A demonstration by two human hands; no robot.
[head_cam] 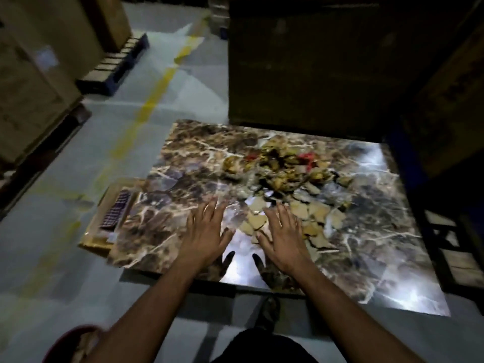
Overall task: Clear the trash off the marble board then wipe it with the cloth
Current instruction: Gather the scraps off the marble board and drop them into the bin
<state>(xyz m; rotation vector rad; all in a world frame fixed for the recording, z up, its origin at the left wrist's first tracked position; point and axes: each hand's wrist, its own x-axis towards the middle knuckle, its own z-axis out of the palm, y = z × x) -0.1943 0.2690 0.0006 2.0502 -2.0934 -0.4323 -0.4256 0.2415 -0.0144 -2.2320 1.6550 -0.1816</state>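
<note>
Checked cloth is seen folded in a cardboard tray at the far left, tucked just beside the marble board's left edge. Next, the left hand is held flat over the board's near part, fingers spread and straight, nothing gripped. Just beside it, the right hand is likewise spread, fingers straight, over torn cardboard scraps. Beyond and rightward, crumpled yellowish and red trash is heaped near the board's middle, before a large carton.
</note>
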